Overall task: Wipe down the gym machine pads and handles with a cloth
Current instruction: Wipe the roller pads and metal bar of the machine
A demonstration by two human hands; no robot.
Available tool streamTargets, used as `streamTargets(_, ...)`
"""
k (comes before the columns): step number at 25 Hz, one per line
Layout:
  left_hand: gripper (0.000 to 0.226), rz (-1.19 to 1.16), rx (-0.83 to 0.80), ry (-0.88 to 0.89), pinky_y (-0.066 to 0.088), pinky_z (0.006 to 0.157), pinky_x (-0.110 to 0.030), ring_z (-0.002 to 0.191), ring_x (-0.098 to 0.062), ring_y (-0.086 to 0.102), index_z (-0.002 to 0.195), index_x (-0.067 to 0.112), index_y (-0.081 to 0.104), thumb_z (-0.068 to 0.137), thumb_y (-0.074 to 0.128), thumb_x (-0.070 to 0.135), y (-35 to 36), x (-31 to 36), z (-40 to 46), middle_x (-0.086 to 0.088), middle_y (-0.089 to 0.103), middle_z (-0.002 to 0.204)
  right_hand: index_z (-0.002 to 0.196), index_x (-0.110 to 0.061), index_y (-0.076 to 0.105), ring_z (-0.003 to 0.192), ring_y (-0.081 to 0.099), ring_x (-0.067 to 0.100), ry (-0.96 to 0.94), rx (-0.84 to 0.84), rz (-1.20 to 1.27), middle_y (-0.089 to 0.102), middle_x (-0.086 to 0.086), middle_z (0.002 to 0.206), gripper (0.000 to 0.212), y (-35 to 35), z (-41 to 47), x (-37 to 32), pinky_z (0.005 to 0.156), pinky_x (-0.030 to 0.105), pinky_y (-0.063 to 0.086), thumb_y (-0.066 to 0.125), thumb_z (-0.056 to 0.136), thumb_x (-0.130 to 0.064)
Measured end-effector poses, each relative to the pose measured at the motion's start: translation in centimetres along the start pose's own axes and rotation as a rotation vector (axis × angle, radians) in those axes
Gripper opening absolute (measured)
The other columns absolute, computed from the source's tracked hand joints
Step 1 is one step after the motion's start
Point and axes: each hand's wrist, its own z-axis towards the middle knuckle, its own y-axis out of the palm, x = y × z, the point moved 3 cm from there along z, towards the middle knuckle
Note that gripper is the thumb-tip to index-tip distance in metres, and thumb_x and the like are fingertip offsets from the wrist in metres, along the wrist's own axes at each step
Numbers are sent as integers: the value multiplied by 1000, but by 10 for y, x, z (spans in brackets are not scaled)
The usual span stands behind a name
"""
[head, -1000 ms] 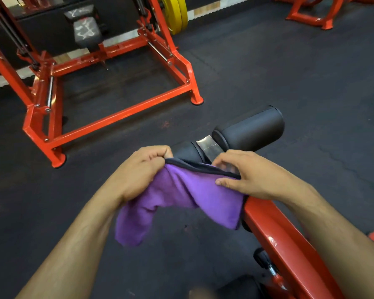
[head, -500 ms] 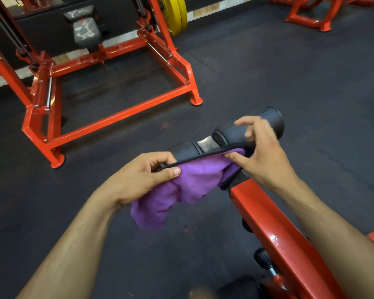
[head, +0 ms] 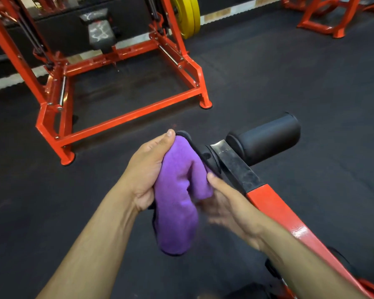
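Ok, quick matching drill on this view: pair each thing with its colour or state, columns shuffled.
Things:
1. cloth
2. right roller pad
3. weight plates
4. left hand

Colour or state:
a. yellow, standing at the far rack
b. purple, draped over the left roller pad
c. gripping the cloth against the pad
d. black and uncovered

Pairs: 1-b, 2-d, 3-a, 4-c.

The right hand is blurred beside the cloth's lower fold, so its grip cannot be told.
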Motion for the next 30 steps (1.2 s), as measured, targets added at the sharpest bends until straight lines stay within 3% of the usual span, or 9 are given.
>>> streamTargets(2,35,14,21,8,61,85,-45,93,-32,72,102,6,75,101,59,37,-8,0,1,-21,74,103,147,-32,49,133,54,11,-113,-29,163,59,-8,144,60,3,5,-20,117,41,28,40,97,-65)
streamTargets(8,19,66,47,76,58,76,-31,84,-15,69,103,13,67,104,56,28,-20,-2,6,-1,75,96,126,-7,63,111,68,20,-463,279,128,73,9,120,42,-12,9,-55,95,37,53,74,85,-9)
streamTargets(11,18,116,45,68,56,76,-35,82,-16,63,103,17,60,100,60,35,-25,-7,9,-2,69,94,112,2,70,98,68,26,-453,404,2,74,20,109,27,-35,6,-79,97,48,51,70,93,-17)
streamTargets(14,35,167,168,71,48,69,-35,80,-23,52,104,15,61,93,67,48,-26,-11,11,-7,60,88,101,8,65,86,57,21,-528,459,-156,67,18,95,52,-43,4,-86,82,41,44,76,86,-41)
streamTargets(20,50,224,284,-93,50,64,-31,66,-20,59,87,9,79,94,65,57,-18,-13,12,-7,68,78,105,-17,68,108,62,23,-693,515,-246,65,6,111,35,-35,3,-71,99,44,47,56,95,-49)
streamTargets(23,48,279,217,-134,55,57,-30,59,-17,65,91,10,76,97,61,56,-15,-15,10,-1,69,71,96,-12,57,90,55,8,-714,596,-486,55,5,98,32,-31,-6,-75,85,18,43,47,104,-41)
streamTargets(25,47,409,257,-69,60,69,-35,78,-17,73,97,14,74,99,58,58,-26,-16,14,2,75,84,92,-6,49,76,48,6,-676,714,-530,54,10,88,37,-34,-10,-75,69,14,39,44,107,-39)
streamTargets(28,44,1132,318,150,48,102,-45,122,-16,59,125,29,61,100,48,63,-61,-28,24,10,64,130,96,-12,56,82,57,7,-564,838,-229,65,7,92,40,-49,-10,-76,88,29,52,48,102,-50)
streamTargets(30,57,1304,188,101,32,119,-49,146,-23,37,152,32,41,103,40,61,-82,-51,30,6,40,160,97,-20,61,88,64,11,-521,822,-44,69,2,96,27,-56,-9,-85,92,46,55,58,93,-47)
